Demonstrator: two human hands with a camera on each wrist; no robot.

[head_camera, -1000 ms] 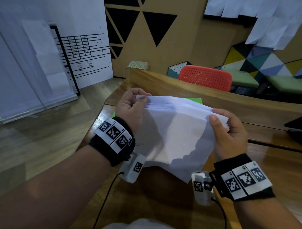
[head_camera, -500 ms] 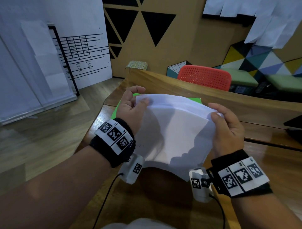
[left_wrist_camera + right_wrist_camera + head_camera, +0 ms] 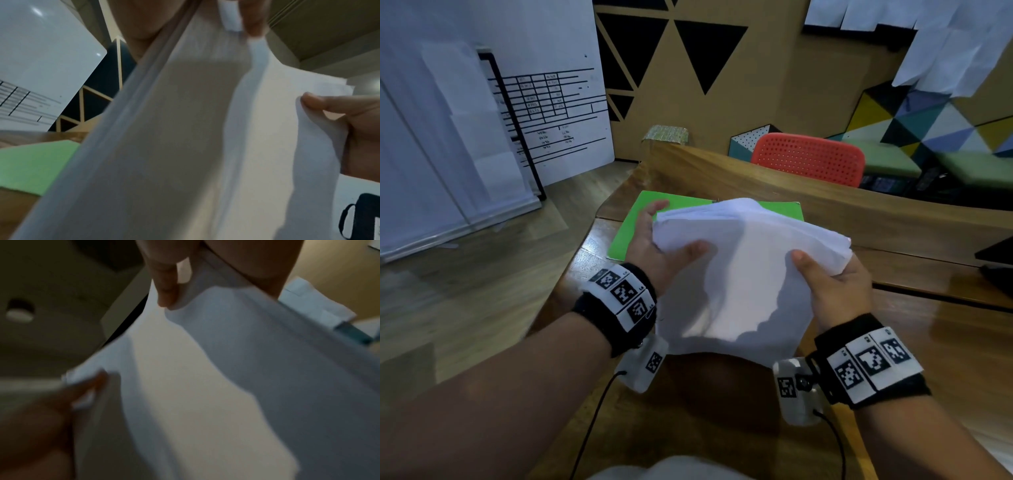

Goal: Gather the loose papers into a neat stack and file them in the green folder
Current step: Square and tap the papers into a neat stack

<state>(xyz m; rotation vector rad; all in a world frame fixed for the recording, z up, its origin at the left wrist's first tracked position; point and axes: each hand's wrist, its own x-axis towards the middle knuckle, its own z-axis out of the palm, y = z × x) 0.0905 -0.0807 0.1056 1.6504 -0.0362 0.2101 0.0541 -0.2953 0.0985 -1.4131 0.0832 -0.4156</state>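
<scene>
A stack of white papers is held up over the wooden table, bowed upward in the middle. My left hand grips its left edge, thumb on top and fingers behind. My right hand grips the right edge the same way. The green folder lies flat on the table beyond the papers, partly hidden by them. In the left wrist view the papers fill the frame, with the green folder at lower left and the right hand's thumb on the sheet. The right wrist view shows the papers close up and blurred.
The wooden table has a raised wooden ledge along its far side. A red perforated chair back stands behind the ledge. A whiteboard leans at the left over the wooden floor. A dark object sits at the right edge.
Both hands have lowered the papers and squeezed them together, so the stack bows up more. More of the green folder shows behind.
</scene>
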